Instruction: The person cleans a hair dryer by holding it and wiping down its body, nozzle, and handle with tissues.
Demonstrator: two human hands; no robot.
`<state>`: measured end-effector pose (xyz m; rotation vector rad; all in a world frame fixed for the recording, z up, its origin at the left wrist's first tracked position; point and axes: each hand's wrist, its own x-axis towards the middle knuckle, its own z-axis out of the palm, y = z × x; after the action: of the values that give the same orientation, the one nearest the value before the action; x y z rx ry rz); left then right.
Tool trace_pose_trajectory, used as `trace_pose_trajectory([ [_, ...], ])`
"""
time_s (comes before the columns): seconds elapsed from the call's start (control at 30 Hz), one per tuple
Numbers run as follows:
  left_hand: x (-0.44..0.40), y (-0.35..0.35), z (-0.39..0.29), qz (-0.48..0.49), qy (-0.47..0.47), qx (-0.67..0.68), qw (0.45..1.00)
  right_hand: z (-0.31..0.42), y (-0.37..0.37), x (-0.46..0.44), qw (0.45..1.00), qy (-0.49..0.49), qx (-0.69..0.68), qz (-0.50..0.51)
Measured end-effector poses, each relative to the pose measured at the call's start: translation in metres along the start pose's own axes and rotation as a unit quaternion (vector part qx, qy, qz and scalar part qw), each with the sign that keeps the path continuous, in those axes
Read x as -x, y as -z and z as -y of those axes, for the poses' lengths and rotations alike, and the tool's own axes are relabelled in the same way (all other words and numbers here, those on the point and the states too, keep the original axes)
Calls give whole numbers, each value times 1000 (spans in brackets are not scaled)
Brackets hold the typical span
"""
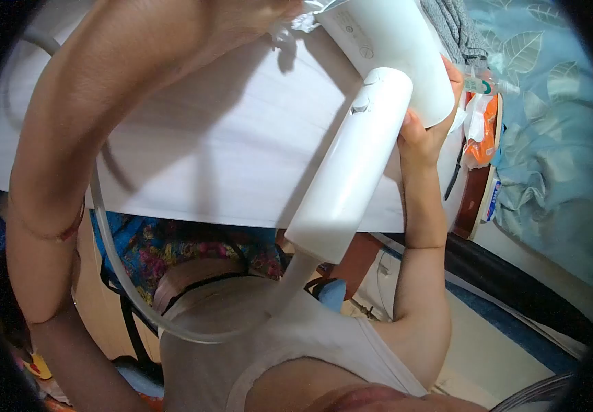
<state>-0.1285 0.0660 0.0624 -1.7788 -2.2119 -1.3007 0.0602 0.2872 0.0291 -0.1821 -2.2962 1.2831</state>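
Note:
A white handheld appliance (355, 158) spans the right half of the view. It has a wide, rounded barrel with small printed marks and a long handle with a button. From the handle's lower end, a translucent hose (200, 336) loops left and back up. My right hand (427, 127) is closed around the near end of the barrel, thumb on one side and fingers on the other. At the top edge, my left hand (269, 15) is beside crumpled clear plastic (286, 48) and the barrel's far end. Its fingers are mostly out of frame.
A white table (241, 158) lies beneath the appliance. At the right are grey knitted cloth (454, 31), a clear plastic bottle (482, 82), an orange packet (485, 134) and blue leaf-patterned bedding (543, 89). Colourful floral fabric (187, 244) shows below the table's edge.

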Motion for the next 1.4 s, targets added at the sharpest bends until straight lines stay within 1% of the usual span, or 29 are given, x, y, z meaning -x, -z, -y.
trace_pose_trajectory([
  [0.07,-5,-1,7,29,31,26,999,2,-2,0,1000,-5,0,-7],
  [0.13,-6,-1,6,33,34,75,996,3,-1,1,1000,-7,12,-11],
  [0.17,-3,2,1,15,11,117,993,4,-1,1,1000,-8,25,-13],
  [0.27,1,9,-3,44,-13,192,980,6,-1,1,999,-6,46,-18],
  [0.3,-1,13,-11,66,4,186,980,6,-1,1,999,-4,50,-21],
  [0.4,-7,22,-5,140,56,323,934,8,1,2,997,-23,63,-21],
  [0.43,-3,9,-9,124,44,303,944,8,1,2,997,-22,65,-19],
  [0.53,2,-6,-6,124,64,369,919,9,-3,3,997,-16,67,-18],
  [0.57,8,-19,-13,92,83,354,927,9,-4,4,997,-11,69,-20],
  [0.63,9,-27,-15,83,123,404,903,7,-2,4,997,-10,72,-21],
  [0.67,8,-24,-12,106,142,468,866,8,-2,4,997,-14,74,-21],
  [0.73,12,-30,-10,118,174,551,808,7,-1,4,998,-16,65,-17],
  [0.77,20,-44,-12,107,187,574,790,6,-1,4,998,-15,55,-14],
  [0.87,26,-49,-19,104,209,623,747,8,-1,4,999,-21,35,-13],
  [0.93,26,-45,-21,106,207,625,745,8,-2,3,999,-20,23,-11],
  [1.07,21,-31,-24,101,175,591,781,6,1,4,1000,-13,21,-2],
  [1.13,18,-33,-20,136,147,537,819,4,3,4,999,-3,34,-1],
  [1.17,16,-39,-13,172,126,490,846,2,4,5,999,7,43,1],
  [1.2,15,-39,-12,166,83,428,884,1,4,4,999,16,52,2],
  [1.23,15,-40,-12,154,42,363,918,2,3,4,999,5,52,-4],
  [1.27,15,-36,-19,100,-21,282,954,4,2,5,999,-6,53,-9],
  [1.3,16,-39,-20,61,-51,248,965,5,2,5,998,-18,55,-15],
  [1.33,17,-41,-21,21,-78,212,974,4,3,5,998,-3,57,-12],
  [1.4,24,-55,-17,-15,-72,232,970,0,5,4,998,28,62,-6],
])
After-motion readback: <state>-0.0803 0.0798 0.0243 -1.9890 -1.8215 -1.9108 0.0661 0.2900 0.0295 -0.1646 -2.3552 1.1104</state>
